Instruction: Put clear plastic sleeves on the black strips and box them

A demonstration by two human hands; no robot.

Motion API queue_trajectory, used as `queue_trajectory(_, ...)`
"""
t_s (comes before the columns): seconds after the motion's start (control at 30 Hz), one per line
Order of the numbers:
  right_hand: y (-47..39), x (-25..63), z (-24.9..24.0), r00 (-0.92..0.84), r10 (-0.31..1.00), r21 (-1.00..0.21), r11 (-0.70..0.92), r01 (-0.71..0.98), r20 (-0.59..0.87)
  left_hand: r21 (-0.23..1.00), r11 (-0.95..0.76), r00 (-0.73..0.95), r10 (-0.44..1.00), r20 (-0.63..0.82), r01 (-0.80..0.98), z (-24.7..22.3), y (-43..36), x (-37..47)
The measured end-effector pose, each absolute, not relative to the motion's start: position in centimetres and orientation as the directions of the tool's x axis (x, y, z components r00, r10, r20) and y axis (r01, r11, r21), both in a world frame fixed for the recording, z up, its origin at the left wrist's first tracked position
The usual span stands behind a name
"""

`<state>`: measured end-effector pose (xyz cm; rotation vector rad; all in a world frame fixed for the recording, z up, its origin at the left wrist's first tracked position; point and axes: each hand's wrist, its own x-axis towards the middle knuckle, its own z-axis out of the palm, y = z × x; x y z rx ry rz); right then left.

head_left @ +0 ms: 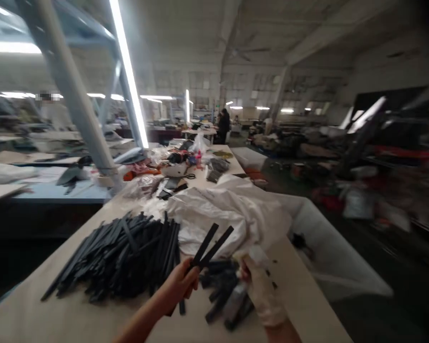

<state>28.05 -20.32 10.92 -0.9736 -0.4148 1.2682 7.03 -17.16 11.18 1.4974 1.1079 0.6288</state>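
Observation:
My left hand (186,281) is closed round two flat dark strips (215,244), which fan apart above my fingers. A large pile of similar dark strips (121,252) lies on the table to its left. Over the right side of the table is my right hand (252,276), with a pale covering on the hand and wrist. Its fingers are blurred by motion, and whether they hold anything is unclear. Between and below the hands lie several dark bundles (223,295), one with a shiny clear wrap.
Beyond the hands, a crumpled white sheet (214,214) covers part of the table (32,314). Scissors (189,176) and plastic bags lie farther back. A white bin (336,252) stands along the right edge. A slanted metal post (75,90) rises at left. People stand in the distance.

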Motion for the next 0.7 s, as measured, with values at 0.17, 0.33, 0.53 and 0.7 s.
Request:
queue_trajectory(0.17,-21.5,30.9,11.9,0.223,0.933,-0.59,0.015,-0.807,-0.282,0.945,0.064,0.544,0.805,-0.239,0.32,14.8,-20.5,9.3)
queue_trajectory(0.33,-22.5,32.4,12.0,0.25,0.925,-0.531,0.063,-0.845,-0.288,0.922,0.044,0.565,0.779,-0.272,0.384,14.7,-21.7,10.5)
queue_trajectory(0.53,-22.9,34.2,11.9,0.246,0.919,-0.565,0.031,-0.824,-0.308,0.897,0.113,0.559,0.747,-0.361,0.428,14.6,-22.7,10.9)
queue_trajectory(0.7,-23.2,31.5,11.7,0.265,0.942,-0.889,-0.065,-0.454,-0.204,0.917,0.172,0.568,0.739,-0.361,0.359,14.3,-22.0,12.4)
